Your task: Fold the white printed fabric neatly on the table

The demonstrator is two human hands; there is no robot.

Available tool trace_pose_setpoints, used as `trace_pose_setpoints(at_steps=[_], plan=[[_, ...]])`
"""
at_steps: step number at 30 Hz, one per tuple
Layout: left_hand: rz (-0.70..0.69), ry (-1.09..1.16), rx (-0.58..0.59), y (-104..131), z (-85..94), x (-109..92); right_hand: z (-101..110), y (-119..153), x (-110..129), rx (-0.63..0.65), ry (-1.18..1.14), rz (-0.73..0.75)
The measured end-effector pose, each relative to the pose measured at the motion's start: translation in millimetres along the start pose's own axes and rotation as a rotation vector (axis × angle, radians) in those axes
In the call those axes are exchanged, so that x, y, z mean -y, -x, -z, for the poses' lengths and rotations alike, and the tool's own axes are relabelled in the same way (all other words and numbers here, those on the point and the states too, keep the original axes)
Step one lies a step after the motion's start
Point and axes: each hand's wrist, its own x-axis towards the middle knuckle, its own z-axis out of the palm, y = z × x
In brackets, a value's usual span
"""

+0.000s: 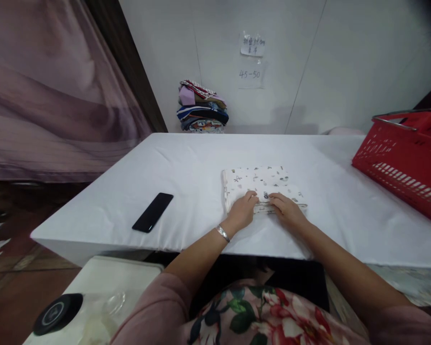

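Note:
A folded white cloth (262, 178) with small scattered prints lies on the white-covered table in front of me. Its near part forms a folded layer that reaches further right than the layer below. My left hand (243, 211), with a silver bracelet at the wrist, grips the near edge left of the middle, fingers curled over the top. Just to the right, my right hand (288, 211) holds the same edge, its fingertips on the upper layer. Both thumbs are largely hidden.
A black phone (153, 212) lies to the left on the tablecloth (190, 163). A red basket (402, 163) stands at the right. Beyond the far edge is a stack of folded fabrics (203, 108) by the wall. A white surface (125, 278) with a round black object (57, 314) is at lower left.

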Motion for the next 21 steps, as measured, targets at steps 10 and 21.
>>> trace_pose_setpoints(at_steps=[10, 21], plan=[[0.004, -0.014, -0.007, 0, -1.1, 0, -4, 0, 0, -0.021, 0.035, -0.010], [0.013, -0.030, -0.008, 0, -5.8, 1, -11, 2, -5, -0.020, 0.086, 0.001]])
